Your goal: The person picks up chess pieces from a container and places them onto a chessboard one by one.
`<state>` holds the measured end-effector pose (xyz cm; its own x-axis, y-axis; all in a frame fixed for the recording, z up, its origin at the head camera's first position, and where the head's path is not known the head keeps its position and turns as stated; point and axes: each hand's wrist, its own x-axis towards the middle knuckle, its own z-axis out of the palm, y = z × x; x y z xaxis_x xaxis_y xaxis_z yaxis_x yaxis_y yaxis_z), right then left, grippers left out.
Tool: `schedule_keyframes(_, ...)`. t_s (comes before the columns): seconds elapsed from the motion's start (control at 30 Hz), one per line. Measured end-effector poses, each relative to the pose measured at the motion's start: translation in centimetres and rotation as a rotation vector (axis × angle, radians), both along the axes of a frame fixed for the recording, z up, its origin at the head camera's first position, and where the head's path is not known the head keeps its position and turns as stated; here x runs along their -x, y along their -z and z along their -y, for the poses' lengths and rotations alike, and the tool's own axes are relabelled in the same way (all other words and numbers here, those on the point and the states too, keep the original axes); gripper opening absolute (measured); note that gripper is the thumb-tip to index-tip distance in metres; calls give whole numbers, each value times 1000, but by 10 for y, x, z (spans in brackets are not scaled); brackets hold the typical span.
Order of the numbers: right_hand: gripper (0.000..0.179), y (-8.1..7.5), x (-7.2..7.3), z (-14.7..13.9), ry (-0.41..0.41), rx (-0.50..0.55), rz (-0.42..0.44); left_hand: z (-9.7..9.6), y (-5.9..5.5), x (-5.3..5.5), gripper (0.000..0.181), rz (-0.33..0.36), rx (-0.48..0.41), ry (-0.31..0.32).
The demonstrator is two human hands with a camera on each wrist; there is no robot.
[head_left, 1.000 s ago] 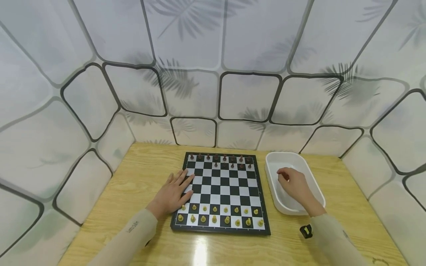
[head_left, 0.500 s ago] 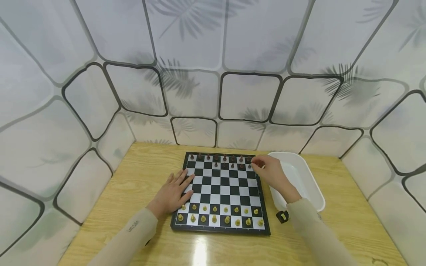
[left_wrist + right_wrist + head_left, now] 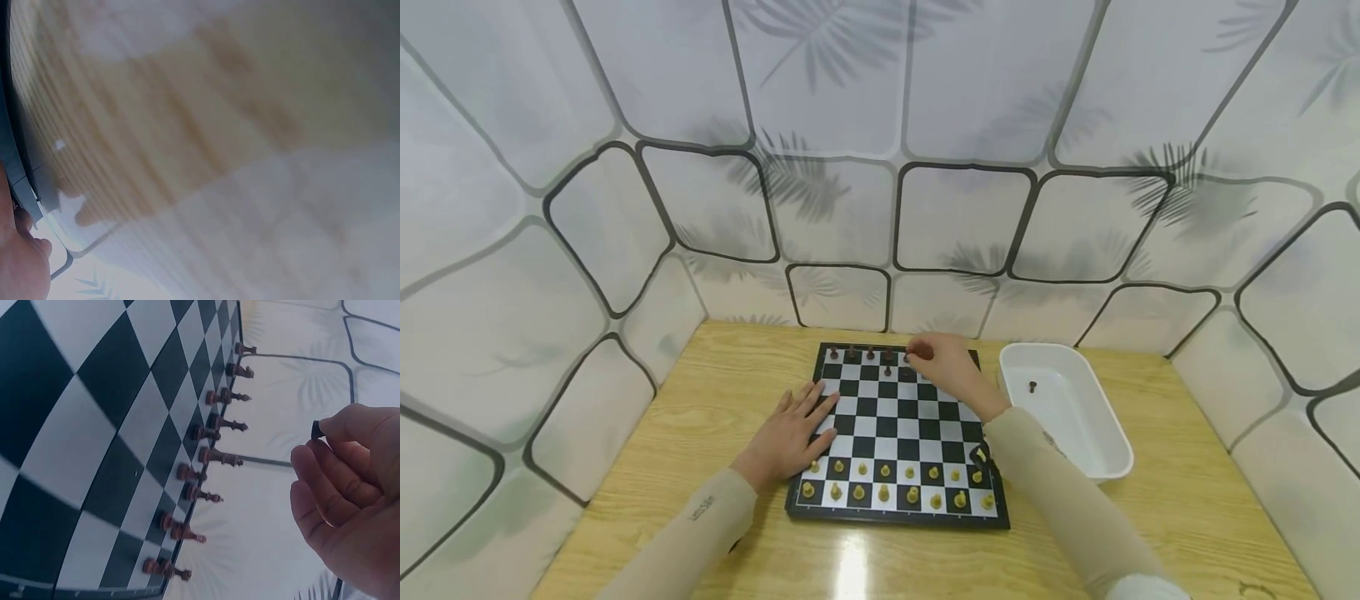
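Note:
My left hand lies flat with spread fingers on the left edge of the chessboard. In the left wrist view only part of that hand shows, beside the board's dark edge. My right hand is over the board's back right part. In the right wrist view, the right hand pinches a small chess piece between thumb and fingers; only its dark base shows. Reddish-brown chess pieces stand along the far side. Yellow chess pieces fill two rows at the near side.
To the right of the board stands a white plastic tub. A dark chess piece lies inside it. The wooden table meets patterned walls at the back and sides.
My right hand has moved left from over the tub to the board's far rows and now pinches a piece. The piece in the tub has come into sight. My left hand has stayed put.

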<state>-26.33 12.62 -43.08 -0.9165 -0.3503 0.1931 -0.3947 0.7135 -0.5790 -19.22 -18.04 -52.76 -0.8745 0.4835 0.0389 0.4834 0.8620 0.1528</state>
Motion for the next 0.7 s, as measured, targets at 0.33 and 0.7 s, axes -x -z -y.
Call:
schedule_keyframes(0.33,21,7,15,36,-40,-27,32,0,-1,1,70,31,22,-14)
schedule_keyframes(0.7,17,22,30,57,-46,-77,88,-1,-3,1,70,15,36,-5)
